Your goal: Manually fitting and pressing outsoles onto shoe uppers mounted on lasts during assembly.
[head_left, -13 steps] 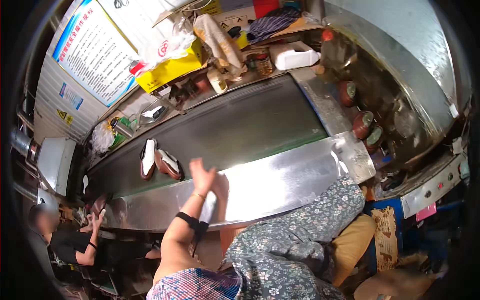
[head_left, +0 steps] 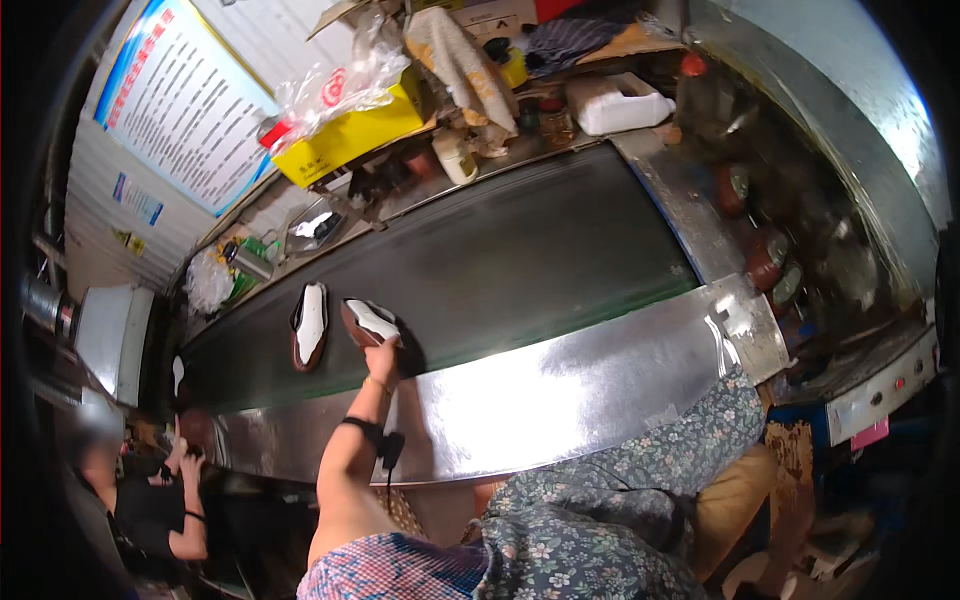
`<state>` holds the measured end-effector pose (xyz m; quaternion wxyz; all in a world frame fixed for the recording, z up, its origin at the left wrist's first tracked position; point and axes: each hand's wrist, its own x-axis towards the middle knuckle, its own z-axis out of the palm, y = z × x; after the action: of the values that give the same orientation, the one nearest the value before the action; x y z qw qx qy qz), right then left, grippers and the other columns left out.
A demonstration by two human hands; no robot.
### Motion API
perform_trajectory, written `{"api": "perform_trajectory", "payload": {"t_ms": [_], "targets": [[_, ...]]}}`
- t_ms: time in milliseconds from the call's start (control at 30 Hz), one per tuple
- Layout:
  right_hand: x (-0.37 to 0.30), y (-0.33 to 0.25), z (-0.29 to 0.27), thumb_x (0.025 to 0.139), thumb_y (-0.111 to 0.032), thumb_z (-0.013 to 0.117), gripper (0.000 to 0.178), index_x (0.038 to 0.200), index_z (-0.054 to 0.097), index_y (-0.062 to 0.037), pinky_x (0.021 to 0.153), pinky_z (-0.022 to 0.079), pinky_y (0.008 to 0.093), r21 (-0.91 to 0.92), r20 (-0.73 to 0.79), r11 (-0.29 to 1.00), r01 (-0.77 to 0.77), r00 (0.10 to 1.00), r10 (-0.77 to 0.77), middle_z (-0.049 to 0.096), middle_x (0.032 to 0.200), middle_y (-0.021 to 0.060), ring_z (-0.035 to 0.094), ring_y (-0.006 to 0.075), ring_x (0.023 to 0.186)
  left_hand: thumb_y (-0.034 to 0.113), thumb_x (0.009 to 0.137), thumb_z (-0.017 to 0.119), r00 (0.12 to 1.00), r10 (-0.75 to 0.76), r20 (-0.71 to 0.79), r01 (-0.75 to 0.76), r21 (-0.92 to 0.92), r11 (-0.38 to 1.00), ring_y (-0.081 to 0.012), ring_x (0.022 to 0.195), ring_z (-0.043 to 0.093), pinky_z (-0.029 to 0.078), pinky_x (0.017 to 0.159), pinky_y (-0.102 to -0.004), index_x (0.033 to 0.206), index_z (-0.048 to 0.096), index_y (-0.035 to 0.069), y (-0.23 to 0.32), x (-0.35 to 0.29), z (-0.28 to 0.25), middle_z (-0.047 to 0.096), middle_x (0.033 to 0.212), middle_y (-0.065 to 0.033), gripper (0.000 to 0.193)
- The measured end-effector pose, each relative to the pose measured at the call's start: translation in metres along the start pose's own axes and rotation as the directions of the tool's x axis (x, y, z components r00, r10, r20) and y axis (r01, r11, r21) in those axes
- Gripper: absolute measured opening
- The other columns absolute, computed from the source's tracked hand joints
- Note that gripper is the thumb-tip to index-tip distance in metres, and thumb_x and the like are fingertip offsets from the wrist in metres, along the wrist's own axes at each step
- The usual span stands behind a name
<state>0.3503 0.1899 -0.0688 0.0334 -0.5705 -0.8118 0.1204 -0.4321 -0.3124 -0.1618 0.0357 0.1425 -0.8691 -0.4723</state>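
Note:
My left hand [head_left: 380, 358] reaches over the metal ledge, its fingers closed on the near end of a brown shoe [head_left: 356, 322] with a white insole. The shoe is on the dark conveyor belt [head_left: 520, 240], tilted with its other end pointing away to the left. Beside it, to the left and apart, lies a second brown shoe [head_left: 308, 345] with a white insole. Black straps are on my left forearm. My right hand is not in view.
A shiny metal ledge [head_left: 560, 375] runs along the belt's near side. Behind the belt stand a yellow box [head_left: 345, 140], a jar [head_left: 457, 160] and a white jug [head_left: 620, 105]. Several shoes [head_left: 768, 258] sit at the right. A co-worker [head_left: 150, 510] sits at the left.
My left hand has moved left from over the ledge and closed on the right-hand shoe. That shoe now sits farther from the other one. The co-worker's hands have shifted.

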Motion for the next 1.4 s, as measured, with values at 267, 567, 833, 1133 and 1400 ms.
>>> {"api": "perform_trajectory", "payload": {"t_ms": [267,567,833,1133,1400], "targets": [[0.084,-0.249,-0.010,0.090,-0.014,0.068,0.040,0.126,0.059,-0.0010,0.092,0.048,0.0319,0.771,-0.140,0.561,0.301,0.940,-0.312,0.065,0.118,0.0180,0.063,0.0234,0.108,0.010,0.087,0.067,0.132,0.224,0.966,0.567,-0.259,0.782,-0.0167,0.101,0.061,0.051,0.085,-0.0313,0.131,0.046,-0.002,0.184,-0.299,0.052,0.062,0.114,-0.0071,0.050],[0.021,-0.239,-0.052,0.097,-0.023,0.058,0.031,0.120,0.059,-0.0015,0.079,0.051,0.0383,0.660,-0.526,0.688,0.301,0.839,0.138,0.068,0.102,0.0213,0.067,0.0321,0.094,0.013,0.088,0.071,-0.361,0.637,0.681,-0.051,-0.696,0.716,-0.0248,0.138,0.034,0.032,0.111,-0.0342,0.153,0.014,0.000,0.250,-0.498,0.111,0.032,0.150,-0.0207,0.087],[0.007,-0.197,-0.037,0.096,-0.019,0.059,0.019,0.098,0.063,-0.0006,0.063,0.052,0.0356,0.679,-0.314,0.692,0.244,0.949,-0.027,0.067,0.084,0.0201,0.067,0.0358,0.075,0.018,0.091,0.068,-0.429,0.502,0.751,-0.030,-0.567,0.823,-0.0199,0.122,0.055,0.041,0.103,-0.0301,0.135,0.049,-0.004,0.243,-0.529,0.172,0.058,0.133,-0.0170,0.052],[0.028,-0.187,-0.033,0.097,-0.026,0.059,0.051,0.139,0.044,-0.0021,0.092,0.048,0.0343,0.892,0.140,0.451,0.034,0.927,-0.347,0.063,0.120,0.0220,0.064,0.0267,0.107,0.005,0.084,0.075,-0.420,0.447,0.790,-0.087,-0.525,0.847,-0.0190,0.130,0.044,0.034,0.109,-0.0328,0.149,0.029,-0.002,0.236,-0.520,0.174,0.049,0.140,-0.0136,0.080],[0.021,-0.201,-0.025,0.096,-0.016,0.056,0.040,0.133,0.050,-0.0022,0.084,0.052,0.0368,0.798,-0.021,0.584,0.150,0.975,-0.221,0.066,0.112,0.0210,0.067,0.0334,0.099,0.010,0.077,0.079,-0.335,0.641,0.691,-0.406,-0.720,0.563,-0.0283,0.108,0.053,0.041,0.097,-0.0354,0.142,0.039,-0.003,0.233,-0.527,0.169,0.056,0.122,-0.0182,0.077]]}}
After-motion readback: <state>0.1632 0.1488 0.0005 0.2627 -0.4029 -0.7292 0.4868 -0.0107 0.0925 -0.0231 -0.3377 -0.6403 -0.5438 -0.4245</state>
